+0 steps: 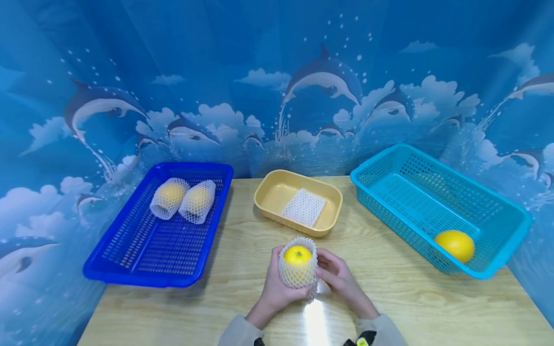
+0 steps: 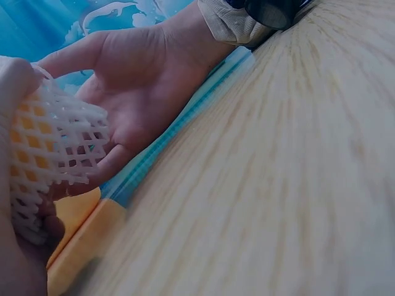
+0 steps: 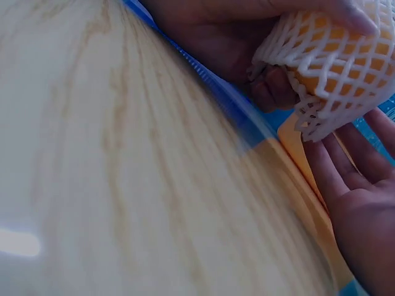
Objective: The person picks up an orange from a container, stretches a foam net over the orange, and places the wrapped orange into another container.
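Over wooden table point(image 1: 411, 302), left hand point(image 1: 277, 289) around netted fruit point(image 1: 298, 265), right hand point(image 1: 342, 278) loosely spread alongside

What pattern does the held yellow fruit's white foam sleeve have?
The sleeve is diamond mesh, clearest from the right wrist.

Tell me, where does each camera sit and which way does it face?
Head view: worn on the head, facing forward and down at the table; left grip, right grip and sleeves show.
Left wrist view: worn there, facing roughly right, at the netted fruit; both grips and one sleeve show.
Right wrist view: worn there, facing roughly left, at the netted fruit; both grips show.
Both wrist views share fruit, grips and table.
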Tool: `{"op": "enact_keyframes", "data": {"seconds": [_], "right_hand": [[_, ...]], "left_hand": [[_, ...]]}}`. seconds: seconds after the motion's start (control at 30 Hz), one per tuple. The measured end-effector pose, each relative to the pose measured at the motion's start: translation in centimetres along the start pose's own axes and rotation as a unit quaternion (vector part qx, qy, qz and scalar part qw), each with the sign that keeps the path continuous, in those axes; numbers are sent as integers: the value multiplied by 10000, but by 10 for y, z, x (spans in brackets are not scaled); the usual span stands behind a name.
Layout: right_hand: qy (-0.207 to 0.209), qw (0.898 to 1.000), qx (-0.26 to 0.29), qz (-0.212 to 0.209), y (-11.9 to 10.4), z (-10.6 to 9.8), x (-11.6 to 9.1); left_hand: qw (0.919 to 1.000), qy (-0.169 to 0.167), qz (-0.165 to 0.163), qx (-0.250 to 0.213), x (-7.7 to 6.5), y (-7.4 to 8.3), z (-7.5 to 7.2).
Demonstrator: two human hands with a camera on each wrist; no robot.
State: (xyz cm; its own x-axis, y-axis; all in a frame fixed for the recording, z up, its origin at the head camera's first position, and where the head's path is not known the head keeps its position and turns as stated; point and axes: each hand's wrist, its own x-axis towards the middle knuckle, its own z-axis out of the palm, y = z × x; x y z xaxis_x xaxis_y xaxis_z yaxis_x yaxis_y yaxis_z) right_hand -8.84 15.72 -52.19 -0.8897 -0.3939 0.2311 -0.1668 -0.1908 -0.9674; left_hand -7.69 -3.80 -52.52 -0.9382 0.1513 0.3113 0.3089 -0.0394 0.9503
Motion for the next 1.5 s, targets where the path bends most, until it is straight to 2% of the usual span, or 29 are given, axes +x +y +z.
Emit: {"op": "enact_keyframes", "data": {"seconds": [0.2, 0.43, 0.63, 0.8, 0.93, 1.17, 1.27, 1.37, 1.5], "right_hand": [[-20, 9995, 204, 226, -2, 1, 0], [-201, 9985, 510, 32, -2, 2, 1], [-299, 9963, 798, 123, 0, 1, 1], [-309, 9956, 826, 315, -1, 0, 0], [-291, 9958, 796, 354, -2, 0, 0], [-330, 9947, 960, 190, -4, 0, 1], [-375, 9933, 1078, 172, -4, 0, 1], [-359, 9918, 1203, 224, -5, -1, 1], [-280, 9885, 1483, 65, -4, -2, 1]], "left_hand": [[9988, 120, -289, -381, 0, 2, 1], [9940, 198, -617, -882, -1, 3, 0], [9941, -28, -529, -945, 0, 4, -1], [9916, -370, -464, -1152, 1, 3, -3], [9894, -564, -571, -1207, 1, 2, -4], [9891, -652, -869, -995, 1, 1, -6], [9904, -644, -838, -891, 0, 0, -6], [9923, -591, -676, -855, 1, -2, -6], [9942, -469, -426, -865, 3, -2, -5]]}}
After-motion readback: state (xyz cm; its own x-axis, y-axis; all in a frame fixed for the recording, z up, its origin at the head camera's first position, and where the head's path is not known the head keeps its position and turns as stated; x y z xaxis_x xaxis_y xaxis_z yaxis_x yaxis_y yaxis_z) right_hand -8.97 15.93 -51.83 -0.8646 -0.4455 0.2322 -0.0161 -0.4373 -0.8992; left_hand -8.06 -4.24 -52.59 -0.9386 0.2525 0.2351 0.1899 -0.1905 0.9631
